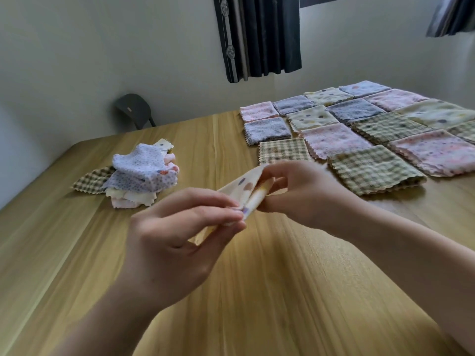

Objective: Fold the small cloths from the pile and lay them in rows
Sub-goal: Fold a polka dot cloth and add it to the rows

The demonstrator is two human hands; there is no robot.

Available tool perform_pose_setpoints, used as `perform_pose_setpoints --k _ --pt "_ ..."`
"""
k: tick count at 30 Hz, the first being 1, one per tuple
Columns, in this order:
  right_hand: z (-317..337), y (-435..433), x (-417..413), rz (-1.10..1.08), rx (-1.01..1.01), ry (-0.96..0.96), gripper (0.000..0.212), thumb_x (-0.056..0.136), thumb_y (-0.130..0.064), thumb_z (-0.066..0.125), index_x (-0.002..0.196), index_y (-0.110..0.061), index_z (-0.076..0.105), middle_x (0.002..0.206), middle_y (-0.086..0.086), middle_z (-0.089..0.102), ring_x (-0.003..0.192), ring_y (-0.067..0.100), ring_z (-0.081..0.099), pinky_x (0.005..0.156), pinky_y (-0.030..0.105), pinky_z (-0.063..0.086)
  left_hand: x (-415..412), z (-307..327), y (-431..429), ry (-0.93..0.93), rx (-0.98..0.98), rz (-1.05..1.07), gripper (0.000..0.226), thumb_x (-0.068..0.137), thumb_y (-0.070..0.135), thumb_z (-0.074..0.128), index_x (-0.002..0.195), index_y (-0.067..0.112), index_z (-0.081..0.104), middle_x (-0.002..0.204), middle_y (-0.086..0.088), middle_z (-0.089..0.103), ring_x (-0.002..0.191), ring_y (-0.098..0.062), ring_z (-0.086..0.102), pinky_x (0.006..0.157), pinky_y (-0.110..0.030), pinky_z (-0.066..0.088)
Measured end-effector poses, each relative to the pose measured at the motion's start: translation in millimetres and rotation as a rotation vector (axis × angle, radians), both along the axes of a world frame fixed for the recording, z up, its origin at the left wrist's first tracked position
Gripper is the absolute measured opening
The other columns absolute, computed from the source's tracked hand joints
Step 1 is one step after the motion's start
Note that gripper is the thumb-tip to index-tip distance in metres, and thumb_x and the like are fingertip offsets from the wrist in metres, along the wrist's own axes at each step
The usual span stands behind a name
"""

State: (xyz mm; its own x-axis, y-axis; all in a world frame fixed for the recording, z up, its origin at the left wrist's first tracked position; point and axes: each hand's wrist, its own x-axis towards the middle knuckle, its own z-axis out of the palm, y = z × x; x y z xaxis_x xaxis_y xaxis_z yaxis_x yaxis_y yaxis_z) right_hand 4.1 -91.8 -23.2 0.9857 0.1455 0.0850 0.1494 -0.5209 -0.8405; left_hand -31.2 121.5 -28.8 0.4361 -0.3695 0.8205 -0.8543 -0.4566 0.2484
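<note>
Beyond your left hand (169, 242) the pile (140, 173) blocks the bench (213, 140); beyond your right hand (303, 196), the folded rows (359, 140). Between them, bare bench runs ahead.

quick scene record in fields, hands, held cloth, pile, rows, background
held item: cream dotted cloth, doubled over between both hands
left hand: pinches the cloth's near end
right hand: pinches its far end
pile: loose cloths, left side of the wooden table
rows: folded cloths, side by side, far right
background: dark chair, dark curtain
</note>
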Motion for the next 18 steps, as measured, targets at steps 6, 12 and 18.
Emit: perform_pose_setpoints --k 6,12,18 --pt "-1 0 0 -0.07 -0.026 -0.038 0.023 0.094 -0.017 0.054 0.088 -0.021 0.076 0.075 0.004 0.067 0.054 0.007 0.045 0.048 0.019 0.036 -3 -4 -6 -0.073 0.041 0.05 0.004 0.082 0.009 0.083 0.085 0.007 0.081 0.094 -0.001 0.074 0.086 -0.012 0.074 0.075 -0.029 0.058" --pt "2 -6 -1 0.026 -0.325 -0.193 0.029 0.084 -0.053 0.069 0.101 -0.029 0.074 0.113 -0.012 0.063 0.097 0.003 0.054 0.086 0.025 0.043 6 5 11 0.128 -0.311 0.194 0.016 0.085 0.008 0.082 0.1 0.011 0.075 0.098 -0.003 0.074 0.092 -0.021 0.073 0.09 -0.048 0.057" --pt "8 -6 -4 0.076 -0.28 -0.298 0.051 0.077 -0.07 0.057 0.074 -0.02 0.066 0.085 -0.004 0.065 0.076 0.012 0.058 0.073 0.04 0.052 16 4 18 0.466 -0.603 0.167 0.022 0.087 0.011 0.077 0.101 -0.005 0.073 0.105 -0.015 0.076 0.108 -0.027 0.072 0.099 -0.047 0.055"
